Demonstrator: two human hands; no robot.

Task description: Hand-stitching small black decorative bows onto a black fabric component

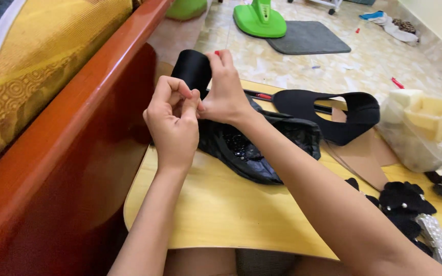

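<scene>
Two hands meet above the far left corner of a pale wooden board (pixel 221 209). The right hand (pixel 226 89) is closed around the near end of a black ribbon roll (pixel 193 69), thumb and fingers gripping its edge, so the roll stands just beyond and above the knuckles. The left hand (pixel 172 120) is curled tight beside it, fingertips pinched together and touching the right thumb; what they pinch is too small to tell. Just below both wrists lies a crumpled black plastic bag (pixel 262 148) with shiny bits inside. Farther right on the board rests a curved black fabric band (pixel 333 110), then a clear bag of yellow foam blocks (pixel 425 128). Black fabric flowers (pixel 405 202) sit near the right forearm. A red-brown wooden bed frame (pixel 72 153) runs along the left
</scene>
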